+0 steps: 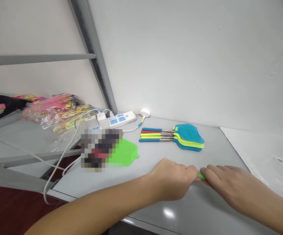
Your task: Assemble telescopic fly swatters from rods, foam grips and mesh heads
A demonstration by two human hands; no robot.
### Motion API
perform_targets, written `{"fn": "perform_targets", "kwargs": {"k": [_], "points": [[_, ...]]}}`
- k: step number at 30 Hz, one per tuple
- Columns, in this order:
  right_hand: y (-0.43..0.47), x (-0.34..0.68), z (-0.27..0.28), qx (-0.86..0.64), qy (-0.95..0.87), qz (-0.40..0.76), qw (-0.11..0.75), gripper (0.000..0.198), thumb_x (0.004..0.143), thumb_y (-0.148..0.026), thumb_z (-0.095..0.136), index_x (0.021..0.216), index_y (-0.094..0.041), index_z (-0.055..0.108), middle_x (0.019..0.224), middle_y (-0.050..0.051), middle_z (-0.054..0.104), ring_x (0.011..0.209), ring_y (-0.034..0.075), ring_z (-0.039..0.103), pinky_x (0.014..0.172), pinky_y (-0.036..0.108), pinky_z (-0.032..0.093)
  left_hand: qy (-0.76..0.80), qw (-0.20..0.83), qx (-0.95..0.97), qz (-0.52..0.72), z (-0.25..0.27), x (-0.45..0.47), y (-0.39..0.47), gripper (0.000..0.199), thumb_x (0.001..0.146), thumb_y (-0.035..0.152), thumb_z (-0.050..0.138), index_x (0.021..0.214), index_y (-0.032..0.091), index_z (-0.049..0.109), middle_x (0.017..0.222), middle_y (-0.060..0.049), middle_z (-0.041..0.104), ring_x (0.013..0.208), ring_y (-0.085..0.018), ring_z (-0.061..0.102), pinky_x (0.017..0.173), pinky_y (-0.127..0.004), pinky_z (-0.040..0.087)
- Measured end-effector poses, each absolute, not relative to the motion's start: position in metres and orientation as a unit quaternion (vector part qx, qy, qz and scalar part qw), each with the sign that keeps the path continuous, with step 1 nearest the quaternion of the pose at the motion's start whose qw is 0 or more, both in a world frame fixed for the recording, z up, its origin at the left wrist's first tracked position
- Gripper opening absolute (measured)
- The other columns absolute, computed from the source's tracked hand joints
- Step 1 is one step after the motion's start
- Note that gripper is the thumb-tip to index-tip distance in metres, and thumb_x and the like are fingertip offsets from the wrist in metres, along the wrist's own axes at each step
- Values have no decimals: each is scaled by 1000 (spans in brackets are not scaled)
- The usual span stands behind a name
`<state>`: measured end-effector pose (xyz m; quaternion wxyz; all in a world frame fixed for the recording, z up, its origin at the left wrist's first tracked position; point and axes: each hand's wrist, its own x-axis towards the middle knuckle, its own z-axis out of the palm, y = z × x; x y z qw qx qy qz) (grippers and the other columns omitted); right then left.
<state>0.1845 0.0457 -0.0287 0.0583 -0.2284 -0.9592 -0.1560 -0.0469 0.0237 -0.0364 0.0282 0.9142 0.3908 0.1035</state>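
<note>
My left hand (pixel 173 179) is a fist, with its thumb side turned to the right. Close beside it, my right hand (pixel 229 182) has its fingers curled over the same slim piece. Between the two hands shows a short bit of a green handle (pixel 201 176); my fingers hide the rest. Behind the hands lies a stack of several fly swatters (pixel 189 136) with blue and yellow-green mesh heads, metal rods and coloured grips. A bright green swatter head (pixel 129 152) rests flat to the left, its narrow tip pointing right.
A white power strip (pixel 122 119) with plugs and cables sits at the back left. A blurred-out object (pixel 99 150) covers part of the green head. Bagged colourful items (pixel 55 109) lie on the shelf at left. White plastic sheeting (pixel 266 156) covers the right side.
</note>
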Motion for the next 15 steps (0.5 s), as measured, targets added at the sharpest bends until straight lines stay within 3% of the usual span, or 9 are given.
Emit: {"fn": "perform_targets", "kwargs": {"k": [5,8,13,15], "points": [[48,197,-29,-206,-943,-242,97,17,93,-12,41,88,-21,54,64,0,50,51,16,40,55,33,21,405,65,908,89,-32,-40,18,29,102,38,29,87,21,47,61,0,61,45,-18,55,42,-28,26],[52,202,-25,-183,-942,-261,100,16,92,-11,44,90,-20,57,66,1,52,54,16,39,57,33,22,427,155,886,92,-26,-40,20,34,102,42,26,84,22,47,61,1,57,47,-17,52,42,-28,26],[53,204,-21,-157,-950,-257,83,17,92,-10,45,90,-21,59,65,1,53,56,16,39,57,34,23,405,462,783,95,-18,-41,28,39,100,43,28,71,22,45,62,2,49,54,-13,45,49,-24,33],[56,205,-24,-145,-955,-243,87,19,92,-10,45,93,-21,61,66,0,54,56,15,41,57,33,25,369,623,685,80,-20,-44,30,37,99,45,32,72,22,41,59,5,39,49,-11,35,47,-24,29]]}}
